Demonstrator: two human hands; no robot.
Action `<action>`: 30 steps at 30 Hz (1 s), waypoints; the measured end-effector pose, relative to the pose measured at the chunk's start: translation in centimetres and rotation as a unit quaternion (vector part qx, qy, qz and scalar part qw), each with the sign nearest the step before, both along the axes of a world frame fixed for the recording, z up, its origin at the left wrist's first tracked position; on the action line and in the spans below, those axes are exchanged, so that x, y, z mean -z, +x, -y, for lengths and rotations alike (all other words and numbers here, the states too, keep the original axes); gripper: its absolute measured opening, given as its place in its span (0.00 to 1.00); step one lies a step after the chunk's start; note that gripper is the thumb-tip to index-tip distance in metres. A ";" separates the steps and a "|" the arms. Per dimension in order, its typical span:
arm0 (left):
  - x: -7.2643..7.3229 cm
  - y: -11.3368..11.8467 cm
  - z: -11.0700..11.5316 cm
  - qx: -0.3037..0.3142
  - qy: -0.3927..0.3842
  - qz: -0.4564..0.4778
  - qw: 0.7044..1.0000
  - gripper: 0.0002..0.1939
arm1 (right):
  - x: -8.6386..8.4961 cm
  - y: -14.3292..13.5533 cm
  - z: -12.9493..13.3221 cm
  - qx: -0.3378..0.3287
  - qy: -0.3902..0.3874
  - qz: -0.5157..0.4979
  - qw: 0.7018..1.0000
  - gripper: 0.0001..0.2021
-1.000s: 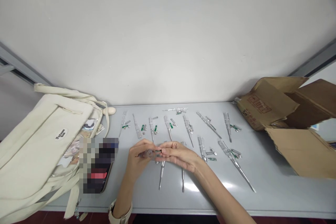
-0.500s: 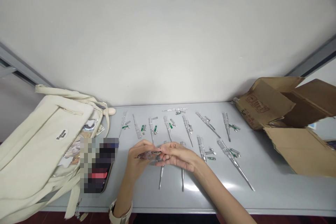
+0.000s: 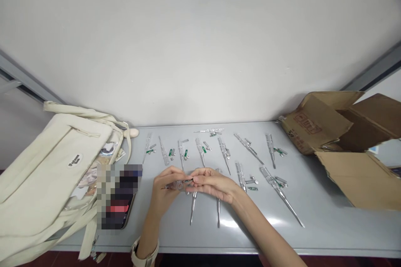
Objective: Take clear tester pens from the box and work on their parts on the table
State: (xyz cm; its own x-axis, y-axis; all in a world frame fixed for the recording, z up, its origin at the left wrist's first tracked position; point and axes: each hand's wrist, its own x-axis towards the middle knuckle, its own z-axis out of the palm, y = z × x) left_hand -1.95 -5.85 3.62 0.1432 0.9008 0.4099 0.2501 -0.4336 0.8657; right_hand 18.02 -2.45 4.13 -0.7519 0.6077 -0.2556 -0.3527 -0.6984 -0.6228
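Note:
My left hand (image 3: 166, 187) is closed around a clear tester screwdriver (image 3: 178, 185), its open handle end facing right. Against that end, my right hand (image 3: 213, 185) pinches a small thin dark-green circuit board (image 3: 189, 180) between thumb and finger, mostly covered by the fingertips. Beneath the hands lie two more tester screwdrivers, one with its metal shaft (image 3: 193, 212) pointing towards me and another shaft (image 3: 218, 216) beside it; my right hand hides part of their handles. To the right lies a clear tester screwdriver (image 3: 240, 175) with a green circuit board (image 3: 252, 188) and small metal parts.
Several tester screwdrivers, such as one (image 3: 224, 150) at the back, lie in rows on the grey table (image 3: 328, 229) with loose parts. A cream bag (image 3: 46, 162) and a pixelated phone (image 3: 120, 200) are at left. An open cardboard box (image 3: 303, 127) stands at right.
Both hands stay nearly in place. My right fingertips have shifted slightly with the small board at the handle's end. The things on the table have not moved.

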 end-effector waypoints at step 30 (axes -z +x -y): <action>-0.7 0.8 -0.1 -0.149 -0.026 -0.142 0.978 0.05 | -1.6 0.4 0.2 0.227 0.374 0.167 0.883 0.02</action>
